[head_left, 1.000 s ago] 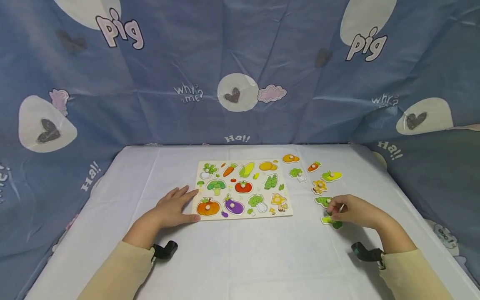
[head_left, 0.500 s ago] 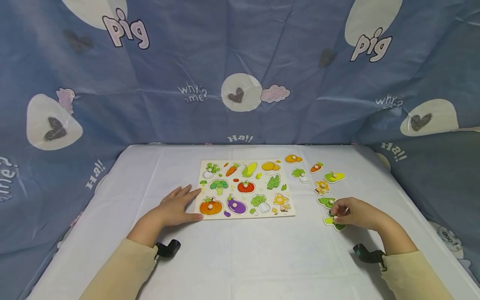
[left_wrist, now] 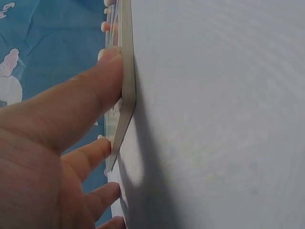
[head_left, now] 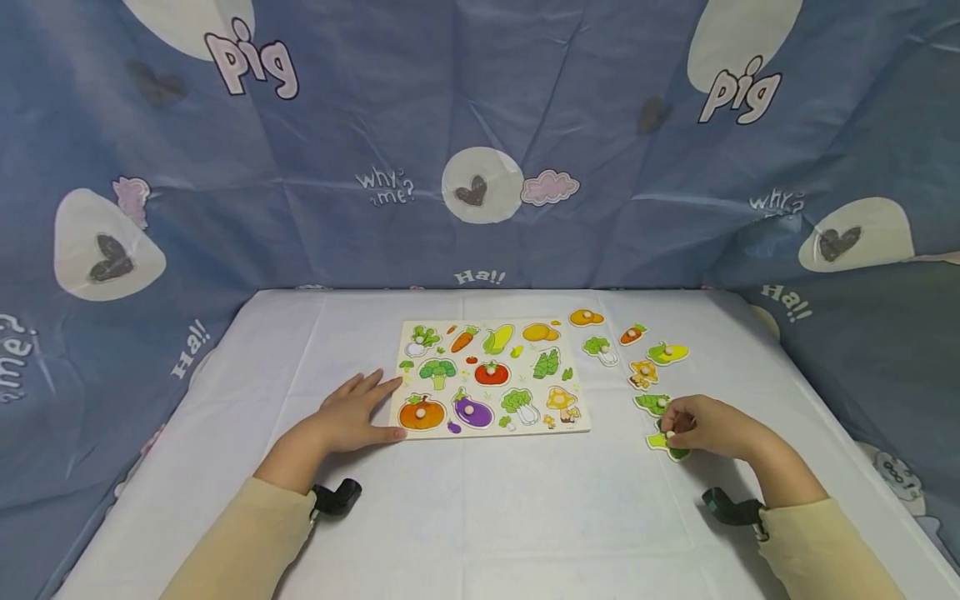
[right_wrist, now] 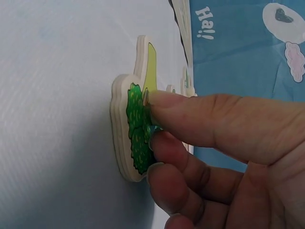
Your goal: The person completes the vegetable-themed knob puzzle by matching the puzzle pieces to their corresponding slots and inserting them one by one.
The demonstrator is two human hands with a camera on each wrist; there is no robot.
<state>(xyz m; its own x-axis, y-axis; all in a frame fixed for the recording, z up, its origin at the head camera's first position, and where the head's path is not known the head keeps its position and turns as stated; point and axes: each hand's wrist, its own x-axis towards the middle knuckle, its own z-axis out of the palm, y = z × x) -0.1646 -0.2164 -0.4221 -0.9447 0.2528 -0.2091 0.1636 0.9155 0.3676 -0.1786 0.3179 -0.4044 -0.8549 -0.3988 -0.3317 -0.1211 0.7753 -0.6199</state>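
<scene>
A wooden vegetable puzzle board (head_left: 525, 427) lies flat on the white table. At its left edge my left hand (head_left: 347, 421) rests with fingers spread, the thumb and index finger touching the board; the left wrist view has the thumb (left_wrist: 90, 102) against its edge. A pumpkin piece (head_left: 411, 414), an eggplant piece (head_left: 481, 416) and a tomato piece (head_left: 482, 377) with knobs sit in the board. To the right of the board, my right hand (head_left: 708, 427) pinches a broccoli puzzle piece (right_wrist: 139, 129) between thumb and fingers; its knob is mostly hidden by the fingertips.
Loose pieces lie right of the board: a potato (head_left: 580, 318), a bok choy (head_left: 596, 346), a carrot (head_left: 630, 337), a corn (head_left: 677, 355), a mushroom (head_left: 638, 380) and a green leafy-looking piece (head_left: 649, 402) beside the right hand. A blue printed cloth (head_left: 480, 242) hangs behind the table.
The whole head view has shifted slightly since a second ago. Both hands stay nearly in place, the right one at the broccoli piece.
</scene>
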